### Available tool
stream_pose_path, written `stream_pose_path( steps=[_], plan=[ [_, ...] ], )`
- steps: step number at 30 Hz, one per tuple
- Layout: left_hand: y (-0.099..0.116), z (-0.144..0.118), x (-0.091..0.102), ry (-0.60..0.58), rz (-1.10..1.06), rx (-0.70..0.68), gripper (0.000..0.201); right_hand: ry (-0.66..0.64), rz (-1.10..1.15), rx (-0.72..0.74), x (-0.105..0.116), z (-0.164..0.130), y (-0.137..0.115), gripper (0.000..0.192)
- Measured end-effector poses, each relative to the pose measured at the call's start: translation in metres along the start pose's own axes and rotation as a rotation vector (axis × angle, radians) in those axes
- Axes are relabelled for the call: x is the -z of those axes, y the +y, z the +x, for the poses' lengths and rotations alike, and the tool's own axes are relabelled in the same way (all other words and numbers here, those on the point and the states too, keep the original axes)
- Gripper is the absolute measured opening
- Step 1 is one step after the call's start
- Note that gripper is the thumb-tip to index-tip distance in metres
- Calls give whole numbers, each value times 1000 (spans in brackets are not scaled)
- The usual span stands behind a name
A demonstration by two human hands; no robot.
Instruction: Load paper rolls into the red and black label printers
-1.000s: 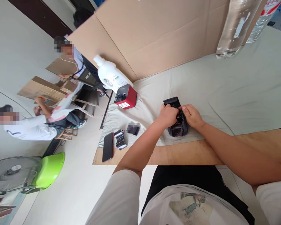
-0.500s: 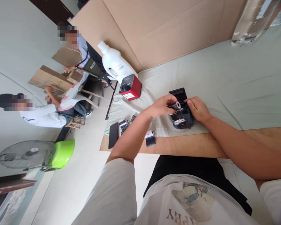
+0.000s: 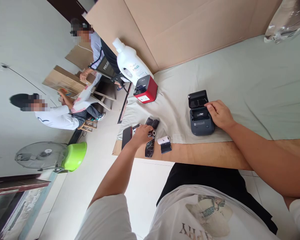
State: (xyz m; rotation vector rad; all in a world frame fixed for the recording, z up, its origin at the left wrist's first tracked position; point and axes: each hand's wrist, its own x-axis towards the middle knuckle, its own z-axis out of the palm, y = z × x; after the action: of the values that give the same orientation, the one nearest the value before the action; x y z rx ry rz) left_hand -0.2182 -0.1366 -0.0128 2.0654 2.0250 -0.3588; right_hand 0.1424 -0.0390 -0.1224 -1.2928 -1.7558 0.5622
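My left hand (image 3: 141,135) is closed around a small label roll (image 3: 152,133) with a white core and black printed strip, low over the table's near left side. Part of the roll's strip hangs toward the table edge. Close by lie a white label roll with a dark tail (image 3: 163,140) and another black patterned strip (image 3: 153,122). A dark grey label printer (image 3: 202,128) rests on the cloth, its lid (image 3: 198,99) swung up and its roll bay without a roll. My right hand (image 3: 220,114) pinches the right edge of that lid.
A black phone-like slab (image 3: 126,137) lies left of the rolls. Behind them stand a red and black box-shaped device (image 3: 147,89) and a white jug (image 3: 132,63). Cardboard (image 3: 190,30) walls the back. Two people sit at left, beyond a fan (image 3: 41,155).
My left hand has lifted the roll out of the printer and carried it left to the other rolls. The printer's bay is now uncovered. My right hand stays at the lid.
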Motion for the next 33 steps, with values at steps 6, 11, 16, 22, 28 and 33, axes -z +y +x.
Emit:
stream_pose_path(
  steps=[6,11,16,22,28,33],
  plan=[
    [42,-15,-10,47,-133,-156,33,-17,25,-26,2,0,-2,44],
    [81,-9,-13,-58,-271,-284,24,-24,55,-36,1,1,-2,50],
    [135,13,11,15,-653,-513,33,-27,87,-56,1,2,-2,55],
    [193,64,27,168,-525,-463,23,-60,88,-49,1,3,0,58],
    [200,78,27,152,-402,-383,23,-85,87,-58,0,3,2,55],
    [200,76,23,178,-383,-372,23,-82,81,-65,-1,4,2,55]
  ],
)
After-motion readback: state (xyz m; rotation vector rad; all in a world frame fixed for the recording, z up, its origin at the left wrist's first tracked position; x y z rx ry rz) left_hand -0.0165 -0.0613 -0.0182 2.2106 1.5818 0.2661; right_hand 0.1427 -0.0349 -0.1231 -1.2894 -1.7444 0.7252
